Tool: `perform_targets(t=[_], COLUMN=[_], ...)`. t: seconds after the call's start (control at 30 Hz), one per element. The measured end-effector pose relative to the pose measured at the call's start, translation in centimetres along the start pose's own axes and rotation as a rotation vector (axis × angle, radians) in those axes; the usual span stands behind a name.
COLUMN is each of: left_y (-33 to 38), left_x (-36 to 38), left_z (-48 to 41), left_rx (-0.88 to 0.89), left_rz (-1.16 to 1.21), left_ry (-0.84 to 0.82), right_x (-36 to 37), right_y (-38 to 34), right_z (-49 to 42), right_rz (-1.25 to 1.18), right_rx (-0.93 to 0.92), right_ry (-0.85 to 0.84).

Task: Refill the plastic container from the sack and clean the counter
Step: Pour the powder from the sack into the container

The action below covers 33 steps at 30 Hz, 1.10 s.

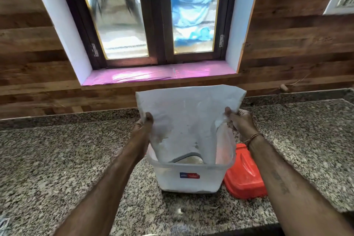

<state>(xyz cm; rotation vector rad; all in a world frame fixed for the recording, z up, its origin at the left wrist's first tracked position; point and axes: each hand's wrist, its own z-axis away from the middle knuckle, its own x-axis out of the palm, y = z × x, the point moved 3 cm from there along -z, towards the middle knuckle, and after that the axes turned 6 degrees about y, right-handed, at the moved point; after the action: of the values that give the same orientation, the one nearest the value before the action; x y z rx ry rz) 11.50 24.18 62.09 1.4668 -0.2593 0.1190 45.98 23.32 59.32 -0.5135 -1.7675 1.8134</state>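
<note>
A white sack (183,119) hangs upside down over a clear plastic container (188,178) on the granite counter (57,159). The sack's open mouth reaches down inside the container. My left hand (142,124) grips the sack's left side and my right hand (240,119) grips its right side, both near the raised bottom end. White powder coats the sack's surface and the container's walls. The container carries a small blue and red label on its front.
An orange-red lid (243,176) lies on the counter just right of the container, touching it. Behind stand a wood-panelled wall and a window with a pink sill (159,73). A wall socket (341,0) sits at upper right. The counter's front edge runs along the bottom.
</note>
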Motion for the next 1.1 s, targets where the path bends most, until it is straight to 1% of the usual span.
perform_targets(t=[0.07,0.13,0.23,0.3,0.37,0.4,0.47,0.5,0.57,0.67,0.73,0.83,0.87,0.93,1.0,1.03,1.1], left_y=[0.0,0.1,0.7,0.7,1.0,1.1,1.0,0.8,0.4,0.7,1.0,1.3,1.4,1.7,1.8,1.7,0.3], left_x=[0.6,0.9,1.1,1.0,1.3,1.7,2.5,2.8,2.3,-0.1,-1.1,-1.2,-1.2,-1.5,-1.7,-1.8,-2.3], left_z=[0.2,0.1,0.1,-0.2,-0.1,0.1,0.4,0.5,-0.3,-1.7,-2.3,-2.0,-1.8,-1.6,-1.4,-1.2,-1.0], left_rx=[0.036,0.101,0.196,0.252,0.305,0.316,0.299,0.291,0.25,0.153,0.137,0.175,0.215,0.338,0.475,0.495,0.41], left_rz=[-0.046,-0.124,-0.215,-0.341,-0.438,-0.465,-0.501,-0.507,-0.479,-0.348,-0.297,-0.272,-0.303,-0.472,-0.644,-0.658,-0.645], left_ry=[-0.035,-0.03,0.073,0.157,0.15,0.129,0.1,0.102,0.178,0.317,0.383,0.46,0.488,0.529,0.506,0.447,0.289], right_x=[0.0,-0.1,-0.6,-0.9,-1.0,-0.8,-0.3,-0.2,-0.2,-1.1,-1.4,-1.1,-0.9,-0.7,-0.8,-0.9,-1.3], right_y=[0.7,1.2,1.3,1.2,1.2,1.2,1.2,1.2,1.2,0.8,0.2,-0.9,-1.2,-1.3,-1.0,-0.6,-0.3], right_z=[0.1,0.2,0.1,0.1,0.1,0.3,0.9,1.1,1.3,1.2,1.1,1.3,1.5,1.8,1.9,1.8,1.6], right_rz=[0.0,-0.012,0.021,0.059,0.095,0.111,0.118,0.106,0.068,0.062,0.09,0.111,0.097,0.069,0.044,0.02,0.008], right_rx=[-0.002,0.003,-0.013,-0.034,-0.053,-0.046,-0.053,-0.061,-0.062,-0.08,-0.107,-0.174,-0.181,-0.186,-0.175,-0.163,-0.156], right_ry=[-0.031,-0.051,-0.029,0.011,0.009,-0.019,-0.069,-0.085,-0.083,-0.024,0.025,0.106,0.128,0.154,0.18,0.188,0.208])
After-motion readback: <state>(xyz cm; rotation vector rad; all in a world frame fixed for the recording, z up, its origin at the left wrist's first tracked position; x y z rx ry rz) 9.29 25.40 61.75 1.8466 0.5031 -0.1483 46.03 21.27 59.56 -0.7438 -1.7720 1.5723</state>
